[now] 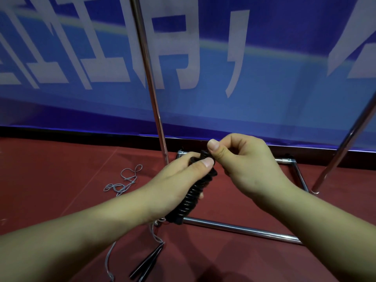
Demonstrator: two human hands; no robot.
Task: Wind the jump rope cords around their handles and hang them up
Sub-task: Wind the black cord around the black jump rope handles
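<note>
My left hand [179, 180] grips a black jump rope bundle [192, 198], its cord wound in tight coils around the handles, which tilt from lower left to upper right. My right hand [240, 157] pinches the top end of the bundle between thumb and fingers, just above my left thumb. A second jump rope lies on the red floor: its black handles [146, 263] at the bottom centre and its loose grey cord [124, 184] in a tangle to the left. The chrome rack [240, 230] stands right behind my hands.
The rack's upright pole [148, 78] rises at centre, another slanted pole [345, 147] stands at right, and its base bars lie on the floor. A blue banner with white characters [264, 78] hangs behind.
</note>
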